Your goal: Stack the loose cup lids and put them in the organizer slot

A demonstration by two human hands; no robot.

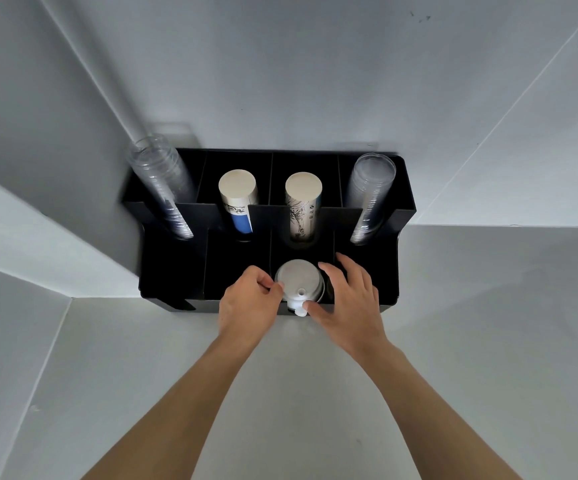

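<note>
Black organizer [163, 271] sits on the grey tabletop [315, 393], back against the wall. Lid stack [299, 285], white, spout hole facing up, is in the organizer's front row, third slot from the left, sticking up past the front wall. A small white tab of the stack pokes through the notch in the front wall.

Left hand [249, 303]: fingers curled in, fingertips pinching the stack's left rim. Right hand [348, 299]: fingers spread, thumb on the stack's front-right edge near the notch, other fingers reaching over the slot divider to the right of the stack; contact on the far side is hidden.

Organizer back row, left to right: clear cup stack [159, 185] leaning left, paper cup stack with blue print [238, 199], paper cup stack with line drawing [303, 202], clear cup stack [370, 195] leaning right. Other front slots look dark; I can't tell their contents.
</note>
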